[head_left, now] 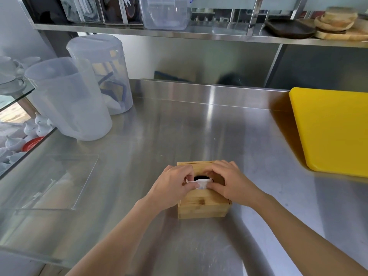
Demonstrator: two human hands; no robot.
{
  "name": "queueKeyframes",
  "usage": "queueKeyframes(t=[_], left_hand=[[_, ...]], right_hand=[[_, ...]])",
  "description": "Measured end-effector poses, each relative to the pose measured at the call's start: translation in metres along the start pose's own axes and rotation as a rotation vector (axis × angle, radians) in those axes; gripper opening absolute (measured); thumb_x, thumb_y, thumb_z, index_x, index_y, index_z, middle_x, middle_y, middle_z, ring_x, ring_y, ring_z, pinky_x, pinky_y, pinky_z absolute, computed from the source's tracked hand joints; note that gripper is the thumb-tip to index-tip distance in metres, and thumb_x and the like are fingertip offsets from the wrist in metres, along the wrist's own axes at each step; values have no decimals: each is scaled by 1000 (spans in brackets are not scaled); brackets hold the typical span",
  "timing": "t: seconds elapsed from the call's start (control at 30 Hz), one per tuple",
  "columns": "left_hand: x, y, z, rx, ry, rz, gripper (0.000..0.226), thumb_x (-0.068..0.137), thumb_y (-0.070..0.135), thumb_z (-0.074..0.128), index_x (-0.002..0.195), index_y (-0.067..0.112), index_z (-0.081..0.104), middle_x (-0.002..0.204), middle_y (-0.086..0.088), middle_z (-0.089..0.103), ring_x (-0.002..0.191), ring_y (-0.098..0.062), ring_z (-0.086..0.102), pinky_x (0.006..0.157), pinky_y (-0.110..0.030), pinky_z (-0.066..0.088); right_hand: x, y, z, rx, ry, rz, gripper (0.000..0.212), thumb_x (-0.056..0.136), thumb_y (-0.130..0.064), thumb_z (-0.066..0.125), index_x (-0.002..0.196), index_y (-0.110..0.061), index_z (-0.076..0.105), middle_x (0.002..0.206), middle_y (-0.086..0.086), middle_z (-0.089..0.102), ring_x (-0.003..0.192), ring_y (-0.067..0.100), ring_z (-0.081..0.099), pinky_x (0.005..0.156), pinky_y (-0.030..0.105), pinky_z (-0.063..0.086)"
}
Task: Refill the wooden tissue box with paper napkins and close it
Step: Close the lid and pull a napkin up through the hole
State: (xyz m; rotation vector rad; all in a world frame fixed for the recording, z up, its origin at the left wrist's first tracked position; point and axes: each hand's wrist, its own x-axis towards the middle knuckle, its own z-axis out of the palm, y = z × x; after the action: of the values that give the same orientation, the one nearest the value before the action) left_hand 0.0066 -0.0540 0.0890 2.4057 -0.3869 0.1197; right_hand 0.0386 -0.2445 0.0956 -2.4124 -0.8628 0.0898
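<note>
A square wooden tissue box (203, 206) stands on the steel counter, its lid on top with a dark round hole in the middle. A white paper napkin (200, 184) sticks out of the hole. My left hand (173, 188) pinches the napkin at the hole's left side. My right hand (231, 182) lies on the lid at the right, its fingertips touching the napkin and the hole's rim. Both hands cover much of the lid.
Two translucent plastic pitchers (69, 100) stand at the back left. A yellow cutting board (330, 128) lies at the right. A clear acrylic sheet (53, 180) rests at the left. The steel shelf (179, 32) above holds containers and wooden boards.
</note>
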Motion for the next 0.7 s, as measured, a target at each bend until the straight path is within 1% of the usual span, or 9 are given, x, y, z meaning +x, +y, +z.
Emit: queueKeyframes(t=[0.1,0.2,0.27,0.33,0.4,0.43,0.57,0.63,0.7], left_hand=[[-3,2,-1,2,7,-1,24,82,29,65,73,9,53,71,-4,61,70,-2,43,76,-8,27],[-4,3,0,56,1,21,36,82,46,52,77,10,51,74,-3,62,78,-8,44,91,-6,16],[-5,3,0,78,-24,41,40,83,52,43,77,12,46,70,0,58,71,-4,47,99,-8,8],[-6,3,0,92,-45,53,32,89,43,46,76,13,43,65,8,49,66,2,45,103,-13,8],[-6,3,0,115,-37,59,23,91,31,49,76,15,40,59,13,37,64,2,43,105,-20,14],[-6,4,0,124,-29,54,22,91,29,48,76,17,38,57,13,34,62,-1,43,104,-23,17],[-7,8,2,137,-1,44,24,88,41,40,77,20,37,59,14,36,68,-13,43,96,-22,23],[-7,9,3,150,-11,45,26,87,44,36,77,21,36,61,15,37,69,-12,42,94,-23,24],[-6,10,3,154,-6,51,28,87,45,33,77,20,37,62,16,39,67,-8,42,95,-24,25]], right_hand=[[-1,-2,3,17,18,-43,20,84,-24,65,103,-24,63,101,-9,57,99,6,44,91,20,25],[0,-2,4,-16,-21,-53,19,80,-32,62,94,-21,69,103,-12,54,107,10,45,88,17,22],[1,-2,6,-57,-58,-53,25,80,-37,56,92,-20,71,113,-9,55,117,14,42,84,22,18],[3,-4,5,-115,-104,-18,29,85,-43,55,95,-22,72,130,-5,50,127,15,33,88,25,14],[4,-6,0,-175,-178,56,38,87,-52,51,102,-23,70,144,-6,38,132,14,23,94,27,13],[4,-7,-3,-196,-216,95,42,86,-55,48,104,-24,69,148,-6,32,134,14,19,98,29,13],[10,-18,-9,-334,-435,190,55,84,-66,38,106,-25,68,158,-2,6,142,20,0,112,44,5],[18,-22,-10,-424,-562,224,63,82,-71,34,113,-25,64,159,-1,-4,144,23,-8,113,50,1],[25,-24,-13,-426,-609,235,62,81,-71,38,118,-26,60,159,-1,-4,144,25,-9,113,51,0]])
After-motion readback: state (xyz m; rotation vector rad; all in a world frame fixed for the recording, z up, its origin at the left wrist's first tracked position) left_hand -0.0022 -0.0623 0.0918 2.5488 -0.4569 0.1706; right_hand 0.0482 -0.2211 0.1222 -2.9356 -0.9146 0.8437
